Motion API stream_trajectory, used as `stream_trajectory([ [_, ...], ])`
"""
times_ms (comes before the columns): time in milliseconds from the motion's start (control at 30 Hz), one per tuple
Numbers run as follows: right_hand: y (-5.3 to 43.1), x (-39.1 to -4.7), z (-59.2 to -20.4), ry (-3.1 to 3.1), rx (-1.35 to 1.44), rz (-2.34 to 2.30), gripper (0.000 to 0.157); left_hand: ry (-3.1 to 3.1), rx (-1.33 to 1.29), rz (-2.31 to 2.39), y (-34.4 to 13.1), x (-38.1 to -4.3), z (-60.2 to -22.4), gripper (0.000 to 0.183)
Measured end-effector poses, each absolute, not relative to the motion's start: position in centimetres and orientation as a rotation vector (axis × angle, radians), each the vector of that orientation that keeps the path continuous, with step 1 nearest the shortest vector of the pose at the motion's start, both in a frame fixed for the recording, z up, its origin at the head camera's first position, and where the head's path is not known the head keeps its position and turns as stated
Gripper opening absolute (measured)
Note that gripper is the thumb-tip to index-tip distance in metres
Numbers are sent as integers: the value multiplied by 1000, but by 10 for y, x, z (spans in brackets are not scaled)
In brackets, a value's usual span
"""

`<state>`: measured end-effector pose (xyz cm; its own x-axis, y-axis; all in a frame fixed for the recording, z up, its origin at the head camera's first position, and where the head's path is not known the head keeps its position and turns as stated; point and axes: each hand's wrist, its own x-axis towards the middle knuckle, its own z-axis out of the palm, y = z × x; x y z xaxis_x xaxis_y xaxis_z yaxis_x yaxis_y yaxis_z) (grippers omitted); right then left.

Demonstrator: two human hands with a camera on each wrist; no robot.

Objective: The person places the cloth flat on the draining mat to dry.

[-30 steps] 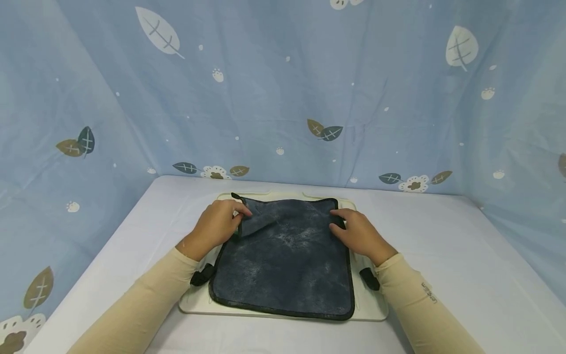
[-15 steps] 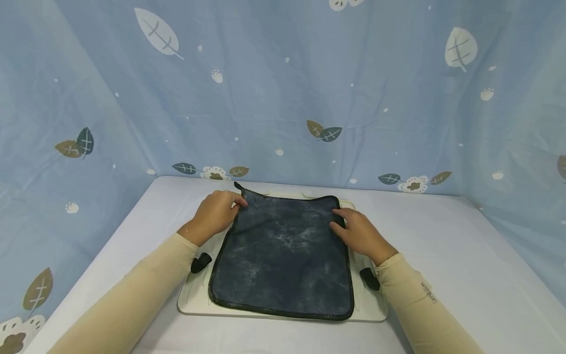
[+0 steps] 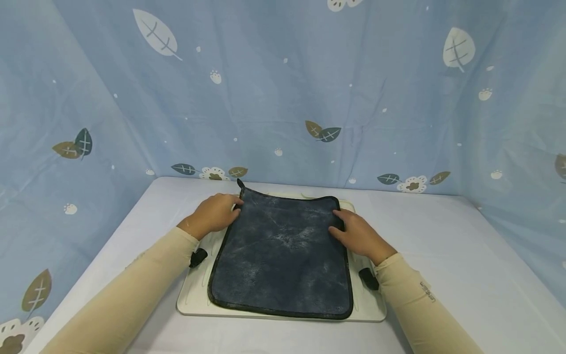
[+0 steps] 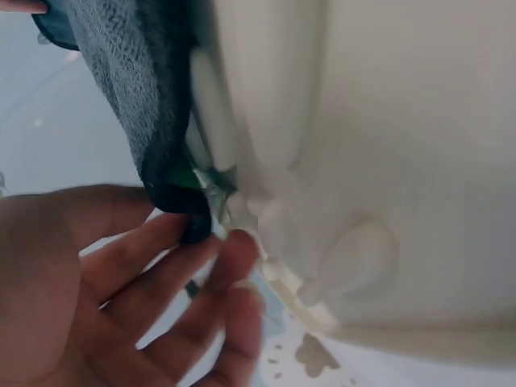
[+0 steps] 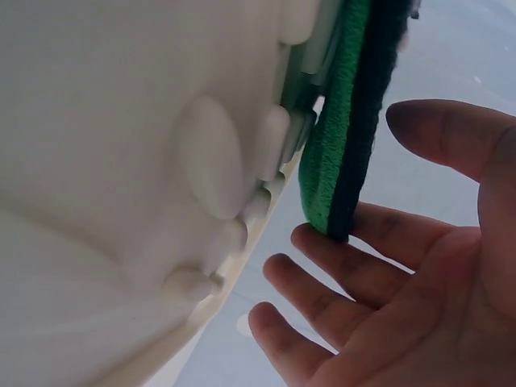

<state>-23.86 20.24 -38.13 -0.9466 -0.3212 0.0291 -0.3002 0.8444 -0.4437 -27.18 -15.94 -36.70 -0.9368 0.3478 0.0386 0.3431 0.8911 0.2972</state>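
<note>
A dark grey-blue cleaning cloth (image 3: 283,255) with a black border lies spread over a cream plastic tray (image 3: 370,309). Its far left corner stands up, showing a small black loop (image 3: 240,184). My left hand (image 3: 215,211) pinches the cloth's left edge near that corner; the left wrist view shows the edge between thumb and curled fingers. At the far right edge is my right hand (image 3: 359,235), fingers relaxed. In the right wrist view the thumb stands apart from the cloth's edge, fingertips (image 5: 310,238) reach its underside, and green pile shows below.
Raised ridges and rounded bumps (image 5: 210,157) show on the tray. It rests on a white-covered table (image 3: 442,246). A blue leaf-print curtain (image 3: 283,88) rises behind the table and along both sides. A small black piece (image 3: 198,257) shows below the left wrist.
The folded-over far left corner has been turned back outward by my left hand, which moved slightly left and away from me. The cloth now lies unfolded. My right hand has hardly moved.
</note>
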Motion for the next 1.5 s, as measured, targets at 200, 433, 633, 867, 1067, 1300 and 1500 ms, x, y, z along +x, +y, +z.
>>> stream_trajectory([
  [200, 202, -239, -383, 2953, -487, -684, 62, 2967, 580, 358, -161, -273, -370, 42],
  [433, 201, -237, -381, 2958, -510, -647, 64, 2950, 553, 243, -161, -268, -367, 48],
  [633, 197, -229, -375, 3016, -521, -620, 60, 3076, 602, 197, -161, -251, -365, 47],
  [867, 187, -202, -361, 3056, -624, -759, 53, 3199, 708, 270, -163, -216, -363, 43],
  [1067, 178, -170, -368, 3100, -793, -720, 45, 3179, 820, 328, -165, -184, -358, 39],
  [1300, 172, -147, -371, 3014, -964, -627, 27, 2968, 1078, 376, -162, -159, -353, 35],
  [1500, 168, -137, -367, 2836, -1139, -538, 13, 2812, 1116, 337, -157, -147, -355, 28],
])
